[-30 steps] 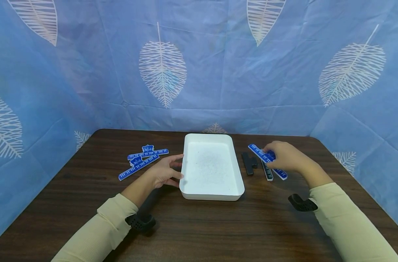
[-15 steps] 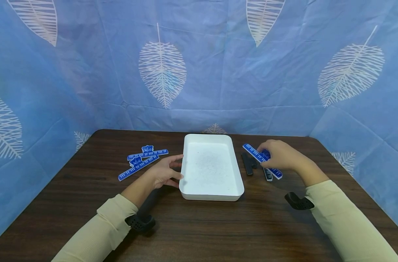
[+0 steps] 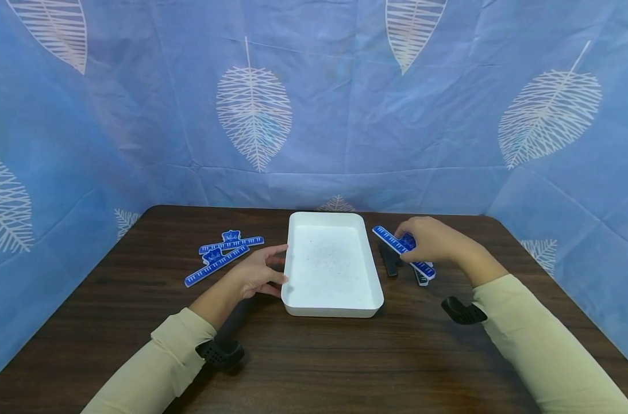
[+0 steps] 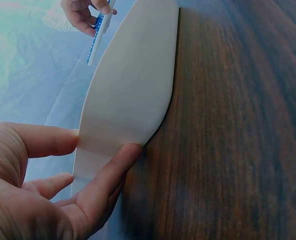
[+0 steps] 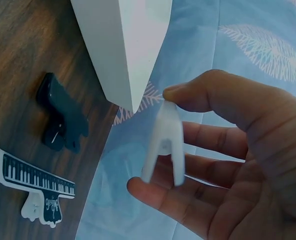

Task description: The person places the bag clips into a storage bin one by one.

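Observation:
My right hand (image 3: pixel 431 244) pinches a blue clip (image 3: pixel 386 238) with a piano-key pattern, held above the table right of a white tray (image 3: pixel 326 311). In the right wrist view this clip (image 5: pixel 163 140) appears end-on as a white wedge between thumb and fingers. Beneath it on the table lie a plain black clip (image 5: pixel 62 112) and a black clip with white piano keys (image 5: pixel 35 175), partly covered in the head view. My left hand (image 3: pixel 257 273) touches the tray's left wall with spread fingers; its fingertips (image 4: pixel 132 152) press the wall near the tabletop.
Two more blue piano-key clips (image 3: pixel 218 265) lie on the dark wooden table (image 3: pixel 314 368) left of the tray, near the left hand. Behind the table hangs a blue cloth (image 3: pixel 314 115) with white leaves.
The right hand has carried the blue clip leftward toward the tray, across the black clips. The left hand keeps its place at the tray.

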A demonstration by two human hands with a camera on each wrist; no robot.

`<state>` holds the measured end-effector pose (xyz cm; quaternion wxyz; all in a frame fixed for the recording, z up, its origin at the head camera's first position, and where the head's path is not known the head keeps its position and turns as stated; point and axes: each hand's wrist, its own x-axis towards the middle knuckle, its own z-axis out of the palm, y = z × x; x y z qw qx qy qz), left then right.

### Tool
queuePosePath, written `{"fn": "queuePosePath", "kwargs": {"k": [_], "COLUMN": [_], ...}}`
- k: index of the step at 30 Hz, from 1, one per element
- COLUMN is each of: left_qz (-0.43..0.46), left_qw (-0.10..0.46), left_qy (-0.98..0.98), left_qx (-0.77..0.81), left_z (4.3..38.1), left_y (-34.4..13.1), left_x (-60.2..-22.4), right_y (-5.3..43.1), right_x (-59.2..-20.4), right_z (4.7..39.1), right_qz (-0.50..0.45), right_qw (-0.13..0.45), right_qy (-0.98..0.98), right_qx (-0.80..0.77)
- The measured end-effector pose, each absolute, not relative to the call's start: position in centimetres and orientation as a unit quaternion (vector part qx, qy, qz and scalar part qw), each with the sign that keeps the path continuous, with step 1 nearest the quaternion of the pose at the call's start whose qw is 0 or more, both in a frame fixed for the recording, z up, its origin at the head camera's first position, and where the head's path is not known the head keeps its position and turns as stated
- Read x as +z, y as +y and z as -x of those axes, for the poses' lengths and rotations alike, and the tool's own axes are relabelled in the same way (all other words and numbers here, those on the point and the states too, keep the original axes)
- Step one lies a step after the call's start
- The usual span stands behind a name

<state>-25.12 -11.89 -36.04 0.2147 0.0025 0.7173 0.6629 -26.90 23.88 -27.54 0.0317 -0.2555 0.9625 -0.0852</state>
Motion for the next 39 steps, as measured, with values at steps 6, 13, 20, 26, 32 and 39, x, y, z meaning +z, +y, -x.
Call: {"fn": "queuePosePath", "kwargs": {"k": [6, 13, 20, 26, 32, 39], "left_qz": [-0.001, -0.001, -0.001, -0.004, -0.003, -0.004], "left_qw": [0.212, 0.212, 0.214, 0.211, 0.208, 0.209], "left_qy": [0.719, 0.719, 0.723, 0.721, 0.720, 0.720], "left_qx": [0.662, 0.662, 0.657, 0.660, 0.662, 0.662], "left_z": [25.0, 25.0, 25.2, 25.1, 25.0, 25.1], "left_y": [-11.9, -12.0, -12.1, -12.0, -11.9, -11.8], "left_x": [-36.0, -36.0, -36.0, -36.1, -36.2, -36.1], "right_y": [23.1, 22.1, 20.8, 19.7, 19.1, 18.4], "right_x": [-27.3, -27.1, -27.0, -27.2, -27.3, -27.6], "right_z": [27.0, 27.1, 27.4, 27.6, 27.8, 28.3], "right_qz": [0.263, 0.254, 0.256, 0.247, 0.256, 0.267], "right_qw": [0.042, 0.053, 0.063, 0.068, 0.066, 0.077], "right_qy": [0.960, 0.962, 0.961, 0.963, 0.961, 0.957], "right_qx": [-0.084, -0.085, -0.084, -0.083, -0.079, -0.078]}}
